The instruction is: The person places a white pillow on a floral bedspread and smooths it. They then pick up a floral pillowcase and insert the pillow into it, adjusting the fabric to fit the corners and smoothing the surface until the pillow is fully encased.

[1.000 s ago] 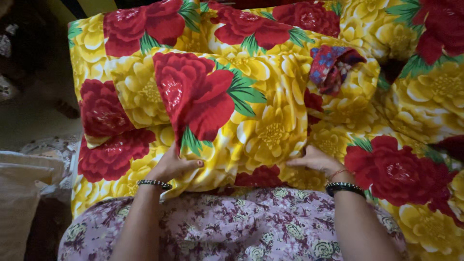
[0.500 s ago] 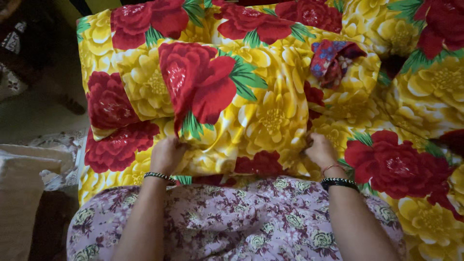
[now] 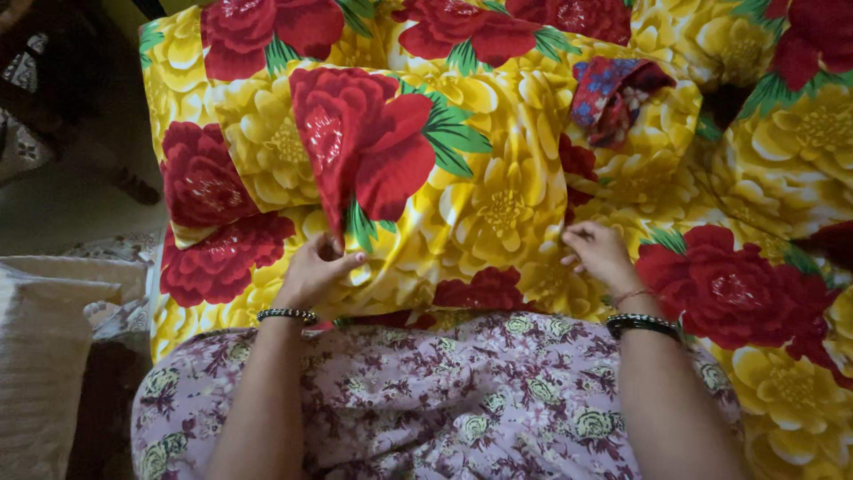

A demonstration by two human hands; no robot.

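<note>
My left hand (image 3: pixel 313 271) and right hand (image 3: pixel 601 253) pinch the floral pillow (image 3: pixel 444 187) at its near corners; soft, light, slippery cover.

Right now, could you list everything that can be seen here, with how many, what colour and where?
Yellow pillow with red flower print: one, yellow with red blooms and green leaves, centre, lying on the cloth.
Matching yellow and red flowered bed cloth: one, spread under and around the pillow.
Red and blue patterned fabric: one piece, poking out at the pillow's upper right.
Pale woven sack: one, beige, lower left.
Mauve floral garment: one, over the person's lap, bottom.
Black bead bracelets: two, one on each wrist.
Left hand: grip pinching the pillow's lower left edge.
Right hand: fingers on the pillow's lower right edge.
</note>
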